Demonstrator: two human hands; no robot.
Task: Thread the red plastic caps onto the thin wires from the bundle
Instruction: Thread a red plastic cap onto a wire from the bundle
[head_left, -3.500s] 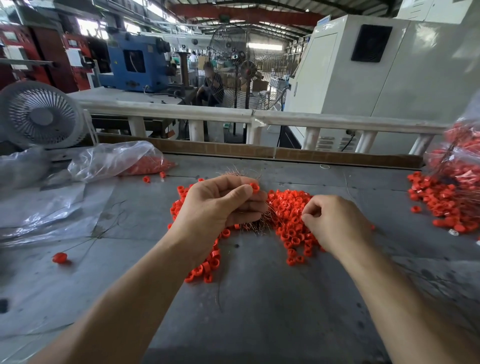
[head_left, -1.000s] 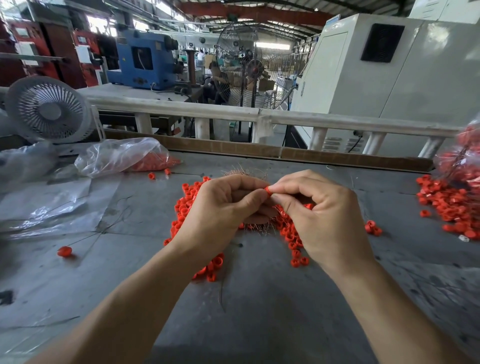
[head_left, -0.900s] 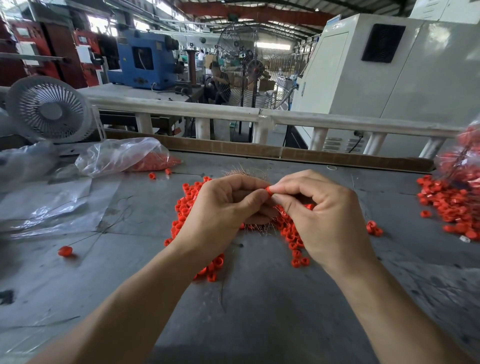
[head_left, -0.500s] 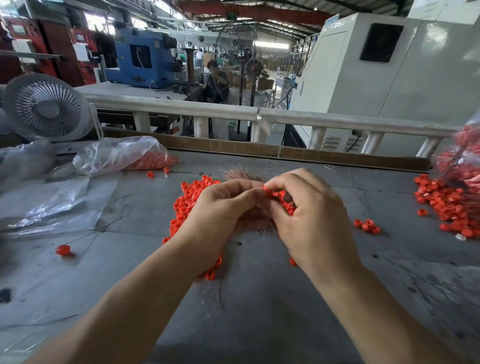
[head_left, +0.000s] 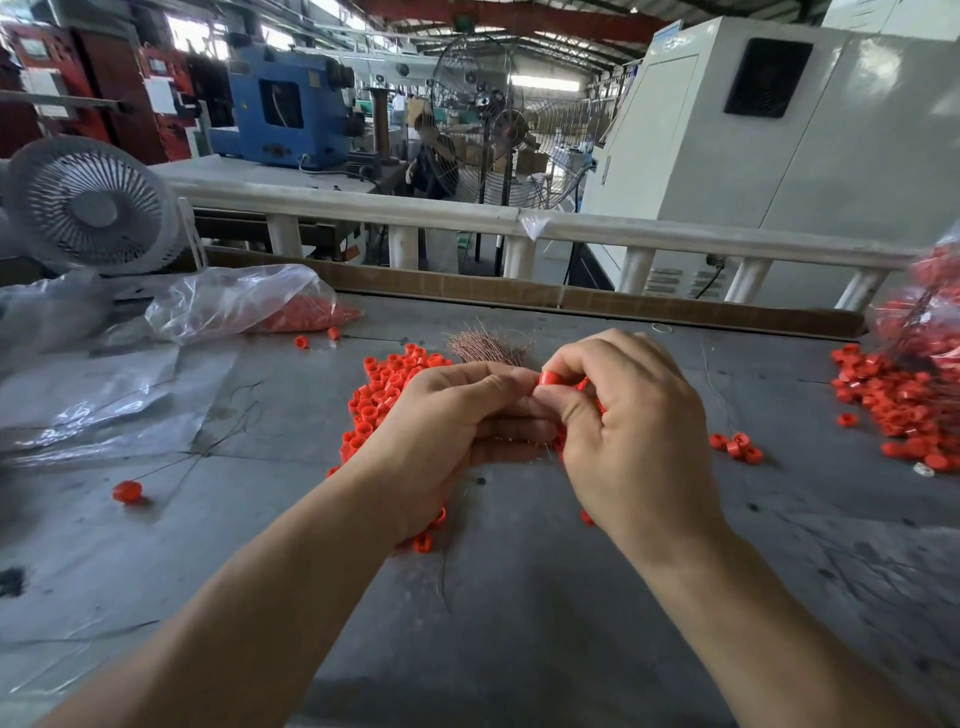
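Observation:
A heap of small red plastic caps (head_left: 382, 392) lies on the grey table (head_left: 519, 623), partly hidden under my hands. My left hand (head_left: 441, 431) grips a bundle of thin coppery wires (head_left: 488, 345) whose far ends fan out beyond my knuckles. My right hand (head_left: 628, 431) pinches one red cap (head_left: 549, 378) between thumb and forefinger, right against my left fingertips. Whether a wire is inside that cap is too small to tell.
A clear bag of red caps (head_left: 249, 306) lies at the back left beside a white fan (head_left: 91, 208). A second pile of caps (head_left: 904, 405) and a bag sit at the right edge. One capped wire (head_left: 127, 491) lies left. A cardboard strip and white rail (head_left: 519, 223) bound the far side.
My right hand came from the cap heap to meet my left hand. Both hands have since shifted slightly, and the pinched cap now shows more plainly between my fingertips.

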